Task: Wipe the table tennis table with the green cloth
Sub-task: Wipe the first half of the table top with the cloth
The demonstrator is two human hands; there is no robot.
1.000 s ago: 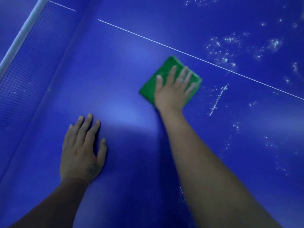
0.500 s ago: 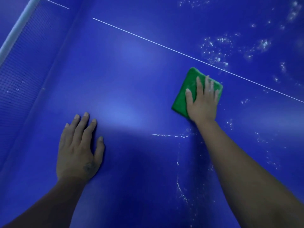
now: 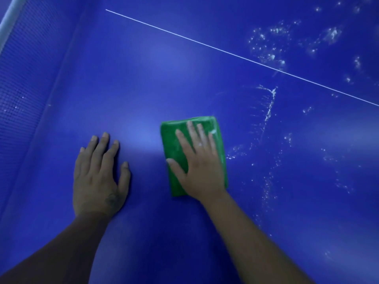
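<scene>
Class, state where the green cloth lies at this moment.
In the head view, the green cloth lies flat on the blue table just right of centre, under the right hand, with the left hand to its left.

Location type: a table tennis playing area. The kind of room around it cannot be determined. Indicators:
- A blue, smooth-surfaced table tennis table [image 3: 143, 78] fills the view.
- A thin white line [image 3: 225, 51] runs straight across its top.
- A blue mesh net [image 3: 24, 68] stands at the left, with a white band [image 3: 9, 15] along its upper edge.
</scene>
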